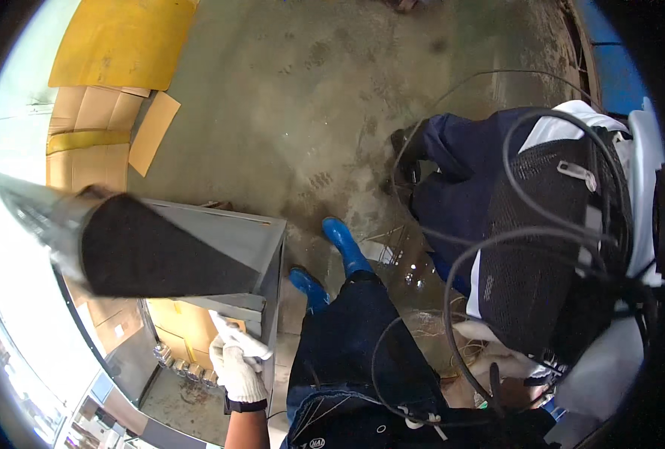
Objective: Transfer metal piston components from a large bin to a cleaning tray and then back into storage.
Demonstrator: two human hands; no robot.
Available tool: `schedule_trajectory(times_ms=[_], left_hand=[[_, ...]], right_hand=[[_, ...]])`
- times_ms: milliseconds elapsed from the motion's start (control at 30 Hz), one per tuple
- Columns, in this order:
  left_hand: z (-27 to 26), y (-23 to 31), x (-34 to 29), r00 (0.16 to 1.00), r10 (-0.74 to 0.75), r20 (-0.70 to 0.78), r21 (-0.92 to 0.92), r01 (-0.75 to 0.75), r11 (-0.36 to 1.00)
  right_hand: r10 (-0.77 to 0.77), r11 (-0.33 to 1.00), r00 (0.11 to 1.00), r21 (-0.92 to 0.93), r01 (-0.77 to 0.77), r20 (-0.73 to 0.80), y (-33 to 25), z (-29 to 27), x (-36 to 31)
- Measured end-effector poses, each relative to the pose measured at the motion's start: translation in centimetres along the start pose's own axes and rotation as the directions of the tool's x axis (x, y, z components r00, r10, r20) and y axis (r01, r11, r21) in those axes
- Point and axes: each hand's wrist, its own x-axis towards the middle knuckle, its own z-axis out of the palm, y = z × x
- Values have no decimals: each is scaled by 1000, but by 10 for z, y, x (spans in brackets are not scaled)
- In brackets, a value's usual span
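My left hand (237,373), in a white knitted glove with a dark band at the wrist, is closed around a smooth white bar-shaped thing (251,343) whose kind I cannot make out. It is beside the open front of a grey metal cabinet (228,224). Cardboard boxes (179,325) and several small shiny metal pieces (186,367) sit inside, left of the hand. Above the hand, a dark flat-faced piece (160,251) with a shiny silvery end covers part of the cabinet top. My right hand does not show.
Close on my right, a person (460,150) bends over with a black mesh backpack (542,269) and looping black cables (452,292). My blue boots (340,236) stand on a wet concrete floor (310,90). Cardboard (96,112) and a yellow sheet (123,45) lie at the far left.
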Motion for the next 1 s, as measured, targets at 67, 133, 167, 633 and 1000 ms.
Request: schedule_trajectory(times_ms=[67, 133, 167, 633, 1000], left_hand=[[20, -14, 18, 992, -72, -107, 77, 81, 994], [36, -9, 19, 976, -92, -200, 240, 140, 961], [18, -28, 30, 980, -18, -200, 154, 50, 987], [-104, -91, 101, 993, 118, 9, 38, -119, 992], [-5, -31, 46, 965, 61, -256, 365, 38, 930]], right_hand=[[88, 994, 992, -62, -94, -90, -11, 0, -16], [135, 984, 979, -99, -151, -154, -5, -7, -16], [143, 979, 975, -119, -164, -171, 0, -11, -11], [272, 723, 782, -418, -551, -561, 162, -79, 159], [303, 664, 752, -436, -607, -586, 199, -86, 208]])
